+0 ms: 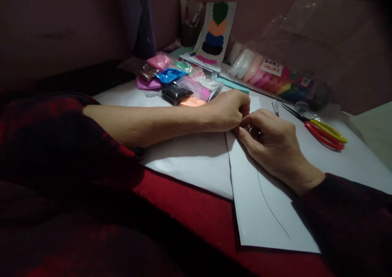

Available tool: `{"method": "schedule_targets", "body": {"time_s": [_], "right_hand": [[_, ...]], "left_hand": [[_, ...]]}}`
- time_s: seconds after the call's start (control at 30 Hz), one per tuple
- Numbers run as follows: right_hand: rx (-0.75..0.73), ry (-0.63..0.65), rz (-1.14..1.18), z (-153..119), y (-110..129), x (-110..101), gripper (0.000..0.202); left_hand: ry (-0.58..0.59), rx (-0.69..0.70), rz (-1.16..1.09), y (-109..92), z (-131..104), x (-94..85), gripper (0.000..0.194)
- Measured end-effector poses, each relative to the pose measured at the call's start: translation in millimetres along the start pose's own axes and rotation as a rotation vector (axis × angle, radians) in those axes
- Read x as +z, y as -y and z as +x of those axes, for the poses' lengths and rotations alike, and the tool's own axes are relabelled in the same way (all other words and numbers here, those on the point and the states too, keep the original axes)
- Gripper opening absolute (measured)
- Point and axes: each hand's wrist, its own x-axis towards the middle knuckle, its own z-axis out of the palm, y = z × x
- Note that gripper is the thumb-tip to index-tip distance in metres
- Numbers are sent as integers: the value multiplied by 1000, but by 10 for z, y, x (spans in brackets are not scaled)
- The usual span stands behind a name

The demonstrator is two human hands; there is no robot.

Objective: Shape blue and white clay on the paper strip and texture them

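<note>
My left hand [229,108] is closed in a loose fist, its back turned up and its fingertips curled out of sight. Meeting it from the right, my right hand [271,140] pinches thumb against forefinger. Whatever lies between the two hands is hidden. Both hands are over a white paper sheet [260,220], which carries a thin curved pencil or pen line and overhangs the table's front edge. A pen-like tool [216,91] lies just behind my left hand. Scissors [324,134] with red and yellow handles rest to the right of my right hand.
Behind my left forearm lie several colored clay packets [170,76]. A painted card [217,27] leans at the back, beside a cup of tools [188,32]. A clear bag of colored clay [269,74] lies along the wall. Red cloth [183,203] covers the front edge.
</note>
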Motion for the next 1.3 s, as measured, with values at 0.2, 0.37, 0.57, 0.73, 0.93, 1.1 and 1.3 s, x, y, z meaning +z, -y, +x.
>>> {"method": "schedule_targets", "body": {"time_s": [0.2,0.37,0.57,0.73,0.93,1.1,1.3], "right_hand": [[-3,0,11,1,0,2,7],[7,8,4,3,-5,1,6],[2,8,-9,-1,-9,0,3],[-4,11,-14,-1,-13,-8,7],[13,32,-6,6,-6,-14,11],[9,43,-16,5,-7,-15,9],[22,42,-3,3,-2,-12,7]], "left_hand": [[-9,14,5,9,-2,5,21],[-16,29,17,10,-5,14,19],[-22,31,18,11,-6,12,17],[-16,27,8,11,-6,6,15],[-12,3,-39,10,-15,2,14],[-11,1,-17,8,-20,0,16],[-22,-2,-2,-2,-18,5,16]]}}
